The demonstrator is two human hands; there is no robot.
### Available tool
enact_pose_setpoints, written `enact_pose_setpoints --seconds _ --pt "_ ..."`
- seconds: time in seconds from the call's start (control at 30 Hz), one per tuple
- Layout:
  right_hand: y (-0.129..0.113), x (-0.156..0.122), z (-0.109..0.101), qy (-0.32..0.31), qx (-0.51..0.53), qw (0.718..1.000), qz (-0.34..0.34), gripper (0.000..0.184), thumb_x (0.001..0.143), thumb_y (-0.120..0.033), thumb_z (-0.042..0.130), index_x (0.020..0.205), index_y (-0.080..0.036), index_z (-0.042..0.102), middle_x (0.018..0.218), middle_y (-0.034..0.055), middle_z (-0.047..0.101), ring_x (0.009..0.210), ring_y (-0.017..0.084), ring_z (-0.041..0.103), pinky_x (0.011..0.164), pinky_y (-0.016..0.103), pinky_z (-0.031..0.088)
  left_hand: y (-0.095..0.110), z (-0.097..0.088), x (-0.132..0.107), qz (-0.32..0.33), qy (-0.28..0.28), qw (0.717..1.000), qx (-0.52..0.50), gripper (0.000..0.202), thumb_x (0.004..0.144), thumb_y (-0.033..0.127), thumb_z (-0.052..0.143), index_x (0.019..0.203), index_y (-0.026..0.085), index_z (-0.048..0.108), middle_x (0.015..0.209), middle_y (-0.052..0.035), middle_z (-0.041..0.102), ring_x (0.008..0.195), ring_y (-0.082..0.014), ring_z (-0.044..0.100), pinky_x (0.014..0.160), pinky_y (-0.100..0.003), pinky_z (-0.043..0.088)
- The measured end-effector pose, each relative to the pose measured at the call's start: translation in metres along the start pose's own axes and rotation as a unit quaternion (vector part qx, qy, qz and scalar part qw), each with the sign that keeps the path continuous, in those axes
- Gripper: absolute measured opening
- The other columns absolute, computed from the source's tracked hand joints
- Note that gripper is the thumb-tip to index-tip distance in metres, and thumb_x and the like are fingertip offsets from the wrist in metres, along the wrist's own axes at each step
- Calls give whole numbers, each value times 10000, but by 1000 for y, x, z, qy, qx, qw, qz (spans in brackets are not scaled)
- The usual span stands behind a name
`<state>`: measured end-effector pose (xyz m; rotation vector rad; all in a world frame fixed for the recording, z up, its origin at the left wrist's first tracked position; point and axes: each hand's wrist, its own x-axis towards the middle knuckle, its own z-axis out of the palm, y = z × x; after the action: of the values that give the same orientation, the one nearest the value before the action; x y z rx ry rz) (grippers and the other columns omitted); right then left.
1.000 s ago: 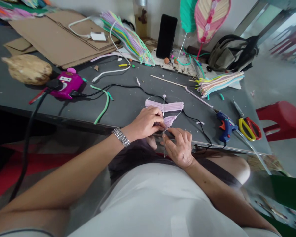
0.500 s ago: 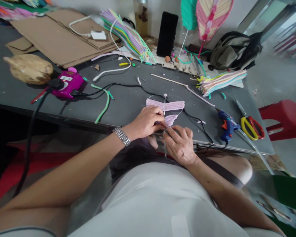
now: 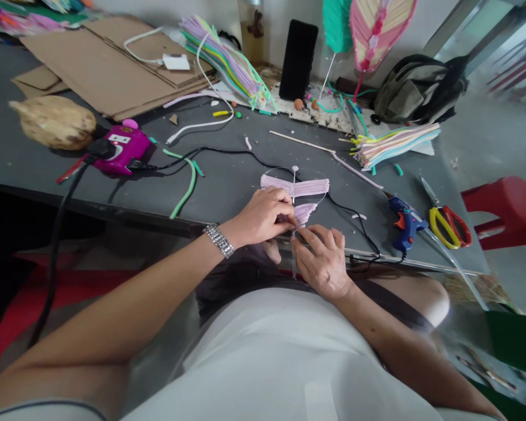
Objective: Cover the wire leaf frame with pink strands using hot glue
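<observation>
A leaf-shaped wire frame with a stem down its middle lies at the table's front edge. Lilac pipe-cleaner strips fill a band across it, and a smaller lilac patch sits lower right. My left hand, with a metal watch at the wrist, is closed on the frame's lower part, thumb and fingertips pinched by the stem. Just below and to the right, my right hand has its fingers curled together at the stem, whose lower end hangs past the table edge. The fingers hide the exact grip points.
To the right lie a blue glue gun and scissors. Pipe-cleaner bundles and a phone are farther back. Left are a purple power socket, cardboard and a black cable running behind the frame.
Both hands stay at the frame's lower end with almost no movement. The whole view shifts very slightly.
</observation>
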<state>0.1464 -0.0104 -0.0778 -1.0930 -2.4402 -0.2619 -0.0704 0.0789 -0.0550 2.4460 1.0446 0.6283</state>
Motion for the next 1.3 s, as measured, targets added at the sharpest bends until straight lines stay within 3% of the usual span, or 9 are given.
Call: enact_pose_setpoints --seconds 0.2,0.6,0.77,0.93,1.03,1.13,1.2,1.27,1.3 --pt "-3 6 0 6 7 1000 15 128 988 -209 620 1039 -228 736 1233 80 741 1189 258 561 965 444 337 -2 0 8 -15 -20 1000 0 48 822 253 818 807 230 778 1011 -49 686 980 -235 617 886 -403 437" --pt "-3 3 1 -16 3 1000 20 163 994 -222 625 1114 -238 733 1275 79 727 1219 264 541 1005 458 323 -2 1 7 -7 -5 1000 -9 34 862 261 792 838 241 776 992 -43 691 1005 -237 618 908 -413 439" --pt "-2 4 0 -3 15 1000 21 153 1002 -211 607 1083 -232 735 1267 93 720 1206 265 556 987 450 338 5 -4 7 -9 -23 999 20 59 886 280 751 860 228 760 1027 -60 674 1045 -256 613 924 -427 438" --pt "-7 8 -4 10 9 999 31 162 1009 -242 593 1064 -211 741 1205 120 718 1161 264 578 933 424 373 11 -8 6 -18 -13 997 77 225 897 293 706 1116 243 729 1251 -128 650 1264 -339 561 1058 -560 413" --pt "-11 13 -9 -14 10 999 37 172 1018 -275 581 1019 -229 747 1203 97 724 1150 253 588 936 414 395 4 -6 7 9 -13 997 77 361 919 281 643 1275 319 688 1554 -115 498 1536 -394 301 1193 -710 209" --pt "-5 12 -20 -37 26 998 37 208 1008 -235 556 1115 -232 734 1249 93 717 1137 238 613 931 396 433 -10 -1 12 20 -53 997 54 426 952 392 608 1375 388 656 1679 -92 370 1585 -438 179 1165 -784 168" --pt "10 2 -35 4 34 996 78 239 989 -199 540 1146 -221 719 1210 96 729 1071 224 647 895 370 469 -18 1 14 21 -72 996 39 433 959 504 588 1377 417 663 1688 -72 369 1586 -447 176 1166 -772 195" --pt "34 -15 -52 94 7 977 193 199 984 -218 530 1054 -208 717 1085 107 747 995 228 672 874 367 499 -22 4 14 11 -74 997 31 446 959 572 560 1371 440 669 1688 -57 378 1579 -462 194 1165 -770 205" --pt "49 -25 -60 139 -23 950 278 180 984 -240 528 993 -199 704 1013 113 746 965 240 675 865 378 508 -24 5 13 7 -71 997 28 454 957 596 551 1368 447 673 1690 -51 377 1574 -473 201 1165 -777 197"
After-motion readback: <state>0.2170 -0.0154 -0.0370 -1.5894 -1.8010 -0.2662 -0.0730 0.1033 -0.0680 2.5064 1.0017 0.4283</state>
